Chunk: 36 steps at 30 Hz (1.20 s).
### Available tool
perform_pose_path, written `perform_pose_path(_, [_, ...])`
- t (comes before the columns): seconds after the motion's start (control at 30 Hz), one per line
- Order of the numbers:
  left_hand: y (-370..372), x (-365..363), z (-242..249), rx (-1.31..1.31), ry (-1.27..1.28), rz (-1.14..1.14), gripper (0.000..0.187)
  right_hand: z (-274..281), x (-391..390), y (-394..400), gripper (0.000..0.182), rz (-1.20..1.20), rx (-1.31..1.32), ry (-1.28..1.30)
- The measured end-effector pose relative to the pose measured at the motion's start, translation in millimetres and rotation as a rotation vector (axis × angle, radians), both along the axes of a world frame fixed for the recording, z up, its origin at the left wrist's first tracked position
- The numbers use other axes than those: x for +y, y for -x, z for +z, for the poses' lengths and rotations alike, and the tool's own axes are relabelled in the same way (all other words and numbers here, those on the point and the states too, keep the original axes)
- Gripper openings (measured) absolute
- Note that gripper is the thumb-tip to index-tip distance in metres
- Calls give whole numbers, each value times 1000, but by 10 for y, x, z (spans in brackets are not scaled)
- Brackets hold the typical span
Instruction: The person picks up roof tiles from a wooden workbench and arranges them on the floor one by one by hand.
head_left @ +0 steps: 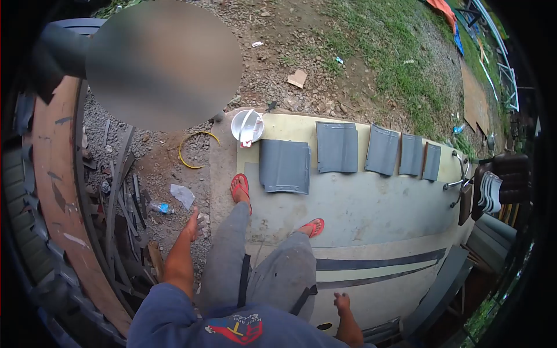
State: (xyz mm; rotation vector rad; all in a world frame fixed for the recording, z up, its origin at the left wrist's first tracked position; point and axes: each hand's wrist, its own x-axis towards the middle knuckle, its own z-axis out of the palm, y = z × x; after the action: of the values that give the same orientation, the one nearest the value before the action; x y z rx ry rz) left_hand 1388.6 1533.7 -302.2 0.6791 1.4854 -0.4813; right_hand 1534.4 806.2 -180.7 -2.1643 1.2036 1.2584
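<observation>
My left hand (192,225) hangs beside my left leg, over the gravel. Its fingers are stretched out, with nothing visible in them. Nearest to it lies a crumpled clear plastic sheet (183,196). On the other side, my right hand (342,301) hangs low over the pale floor, fingers loosely bent and apart, holding nothing that I can see. In front of my feet, several grey roof tiles stand or lie in a row; the closest roof tile (285,167) is the largest in view. A white bucket (247,126) with red and white material at its rim is near that tile.
A yellow hoop (198,149) lies on gravel. Dark strips and scrap (119,220) line a long brown board (61,191) at left. Bent metal tubing (461,174) and stacked curved pieces (491,191) are at right. A blurred patch hides the upper left.
</observation>
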Motion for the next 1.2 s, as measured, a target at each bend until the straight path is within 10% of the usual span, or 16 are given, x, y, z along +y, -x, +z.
perform_pose_path(0.3, [616,-381,1384,-21,-527,-255,65,1079,-29,686,57,399,287,-530])
perform_pose_path(0.4, [946,-962,1723,-40,-624,-187,56,531,-161,-58,60,1094,320,-466])
perform_pose_path(0.43, [1103,-1192,1912,-13,-658,-170,52,638,-56,-486,64,406,219,-296])
perform_pose_path(0.53, [1496,-1988,2363,229,-674,-449,55,164,-104,-1872,54,659,-542,-304])
perform_pose_path(0.63, [2193,-2799,2327,365,-598,-459,60,1219,853,-2837,51,403,-704,-612])
perform_pose_path(0.83, [2810,-3762,2614,481,-507,-114,59,1035,1447,-3535,42,618,-678,-815])
perform_pose_path(1.0, [3297,-3803,2302,419,-411,85,64,1029,2220,-2383,37,992,-41,-574])
perform_pose_path(1.2, [4421,-3515,1674,109,-257,168,58,896,3577,-535,41,1596,93,-654])
